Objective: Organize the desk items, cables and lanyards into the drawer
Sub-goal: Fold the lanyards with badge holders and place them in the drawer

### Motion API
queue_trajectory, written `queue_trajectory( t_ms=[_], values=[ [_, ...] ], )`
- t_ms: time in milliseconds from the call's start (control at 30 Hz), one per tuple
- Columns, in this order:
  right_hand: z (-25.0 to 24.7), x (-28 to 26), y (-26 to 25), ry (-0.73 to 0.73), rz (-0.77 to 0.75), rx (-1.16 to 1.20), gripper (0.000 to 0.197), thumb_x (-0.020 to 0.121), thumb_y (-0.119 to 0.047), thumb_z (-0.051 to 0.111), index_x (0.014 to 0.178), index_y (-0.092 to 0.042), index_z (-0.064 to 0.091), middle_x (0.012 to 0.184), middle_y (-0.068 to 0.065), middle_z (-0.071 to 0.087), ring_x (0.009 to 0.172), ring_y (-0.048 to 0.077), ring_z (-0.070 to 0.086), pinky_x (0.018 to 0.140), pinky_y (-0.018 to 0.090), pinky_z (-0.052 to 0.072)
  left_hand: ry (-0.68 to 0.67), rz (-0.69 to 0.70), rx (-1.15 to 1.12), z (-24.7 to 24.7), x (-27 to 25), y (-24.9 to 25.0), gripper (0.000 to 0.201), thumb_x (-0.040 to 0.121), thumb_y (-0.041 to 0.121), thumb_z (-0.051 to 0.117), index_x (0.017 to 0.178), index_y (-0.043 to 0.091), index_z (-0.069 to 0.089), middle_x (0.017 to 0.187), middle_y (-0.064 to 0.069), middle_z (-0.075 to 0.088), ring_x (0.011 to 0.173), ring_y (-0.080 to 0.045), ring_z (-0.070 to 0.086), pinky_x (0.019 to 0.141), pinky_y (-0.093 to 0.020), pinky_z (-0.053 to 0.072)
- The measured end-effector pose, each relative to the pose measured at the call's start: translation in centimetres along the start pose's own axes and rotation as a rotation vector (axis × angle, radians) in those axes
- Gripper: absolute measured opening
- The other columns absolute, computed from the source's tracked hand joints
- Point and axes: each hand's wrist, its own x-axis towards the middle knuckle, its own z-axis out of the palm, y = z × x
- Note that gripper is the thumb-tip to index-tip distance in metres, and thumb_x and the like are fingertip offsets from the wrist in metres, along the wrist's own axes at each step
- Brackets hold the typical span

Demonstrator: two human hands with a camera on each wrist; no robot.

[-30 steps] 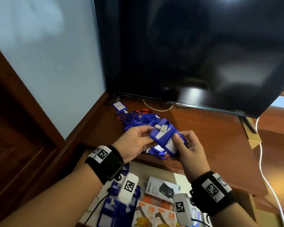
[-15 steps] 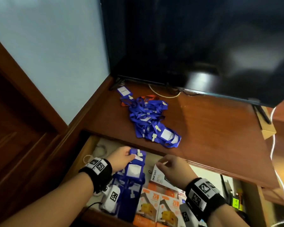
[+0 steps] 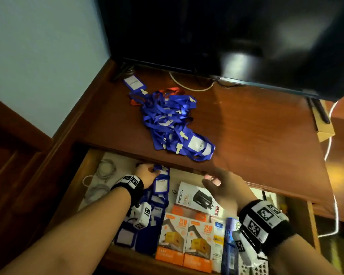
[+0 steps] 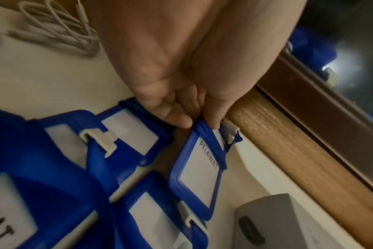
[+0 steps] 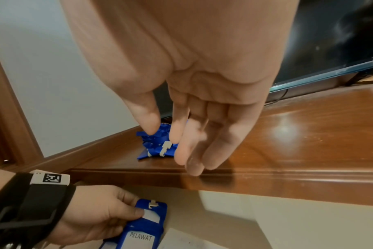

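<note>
White cables (image 3: 104, 171) lie coiled at the left end of the open drawer (image 3: 81, 175). Just right of them the left hand (image 3: 146, 174) reaches down into the drawer, forearm slanting in from the lower left, thumb and fingertips pinching the top edge of a blue badge holder (image 4: 199, 170) marked PELAWAT. The left wrist view shows the pinch closely: the holder is tilted, its top against the drawer's back, beside other blue holders (image 4: 70, 151) lying flat. The right wrist view shows the thumb pressed on the holder's clear window. Further right in the drawer sit a white box (image 3: 197, 198) and two orange boxes (image 3: 184, 239).

The right hand (image 3: 221, 187) hovers over the drawer at the edge of the surface (image 3: 256, 139), palm down, fingers loosely extended and grasping nothing; in the head view it is blurred, so I cannot tell whether the fingertips touch the wood. On the surface a tangled pile of blue lanyards (image 3: 171, 120) lies before the dark screen (image 3: 216, 36).
</note>
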Motion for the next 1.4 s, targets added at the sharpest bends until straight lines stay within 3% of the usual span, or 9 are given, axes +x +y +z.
queue_trajectory(
  t_ms=[100, 367, 533, 700, 833, 1000, 1167, 1300, 1400],
  values=[
    [-0.7, 0.9, 0.2, 0.007, -0.018, -0.007, 0.028, 0.099, -0.037, 0.060, 0.125, -0.029, 0.066, 0.111, -0.010, 0.072, 0.091, 0.010, 0.062, 0.079, 0.024, 0.042, 0.007, -0.008, 0.084, 0.4, 1.0, 0.3, 0.029, 0.100, 0.028, 0.068, 0.111, 0.002, 0.075, 0.115, -0.019, 0.075, 0.108, -0.037, 0.069, 0.092, -0.040, 0.054],
    [-1.4, 3.9, 0.3, -0.011, -0.055, -0.031, 0.010, 0.098, -0.031, 0.062, 0.101, -0.041, 0.060, 0.082, -0.030, 0.058, 0.078, 0.002, 0.060, 0.071, 0.019, 0.041, 0.023, 0.070, 0.334, 0.6, 2.4, 0.5, 0.035, 0.103, 0.031, 0.062, 0.122, 0.003, 0.068, 0.123, -0.020, 0.070, 0.114, -0.039, 0.065, 0.093, -0.039, 0.050],
    [-1.4, 6.6, 0.2, 0.019, -0.039, -0.052, 0.018, 0.093, -0.029, 0.064, 0.111, -0.032, 0.067, 0.101, -0.009, 0.072, 0.094, 0.018, 0.069, 0.080, 0.030, 0.051, 0.000, 0.084, 0.302, 0.5, 1.4, 0.7, 0.034, 0.100, 0.032, 0.067, 0.121, 0.006, 0.071, 0.124, -0.013, 0.073, 0.114, -0.034, 0.067, 0.097, -0.039, 0.053],
    [-1.6, 8.9, -0.4, 0.132, -0.097, -0.069, 0.034, 0.088, -0.026, 0.071, 0.121, -0.031, 0.063, 0.111, 0.000, 0.056, 0.095, 0.022, 0.061, 0.089, 0.037, 0.054, -0.072, 0.110, 0.255, -0.8, -0.4, -0.2, 0.033, 0.101, 0.017, 0.062, 0.134, 0.013, 0.063, 0.137, -0.007, 0.064, 0.122, -0.025, 0.063, 0.104, -0.031, 0.048],
    [-1.7, 10.5, -0.8, 0.153, -0.090, -0.113, 0.054, 0.088, -0.031, 0.072, 0.138, -0.031, 0.052, 0.119, 0.009, 0.049, 0.108, 0.037, 0.052, 0.094, 0.041, 0.047, 0.075, 0.121, 0.360, -3.0, -1.7, -2.2, 0.035, 0.097, 0.022, 0.066, 0.132, 0.025, 0.061, 0.138, -0.004, 0.051, 0.121, -0.024, 0.057, 0.106, -0.034, 0.048],
    [-1.2, 12.5, -1.0, 0.070, -0.015, -0.131, 0.073, 0.089, -0.042, 0.074, 0.152, -0.041, 0.036, 0.143, 0.007, 0.046, 0.129, 0.037, 0.044, 0.108, 0.048, 0.043, 0.066, 0.040, 0.544, -3.7, -1.7, -3.3, 0.070, 0.094, 0.033, 0.067, 0.153, 0.039, 0.030, 0.140, -0.012, 0.038, 0.129, -0.037, 0.045, 0.107, -0.044, 0.047],
    [0.0, 13.1, -0.1, 0.022, 0.028, -0.197, 0.063, 0.089, -0.058, 0.068, 0.147, -0.048, 0.045, 0.159, 0.000, 0.040, 0.146, 0.032, 0.035, 0.118, 0.050, 0.032, 0.008, 0.010, 0.618, -3.3, -1.1, -3.8, 0.078, 0.096, 0.034, 0.066, 0.160, 0.041, 0.023, 0.145, -0.013, 0.037, 0.125, -0.036, 0.047, 0.104, -0.040, 0.047],
    [0.0, 12.3, 0.2, 0.067, 0.037, -0.188, 0.060, 0.086, -0.052, 0.074, 0.141, -0.039, 0.054, 0.145, -0.002, 0.052, 0.134, 0.029, 0.043, 0.109, 0.044, 0.040, -0.036, 0.047, 0.595, -3.3, -1.0, -4.0, 0.081, 0.094, 0.026, 0.067, 0.156, 0.051, 0.022, 0.138, -0.011, 0.040, 0.123, -0.034, 0.046, 0.100, -0.040, 0.050],
    [-0.3, 11.8, 0.2, 0.111, 0.084, -0.205, 0.064, 0.082, -0.047, 0.080, 0.137, -0.031, 0.051, 0.131, 0.004, 0.055, 0.123, 0.033, 0.047, 0.102, 0.045, 0.045, -0.064, 0.073, 0.580, -3.7, -1.2, -4.0, 0.080, 0.094, 0.024, 0.064, 0.156, 0.053, 0.022, 0.138, -0.011, 0.041, 0.123, -0.035, 0.046, 0.102, -0.041, 0.049]
  ],
)
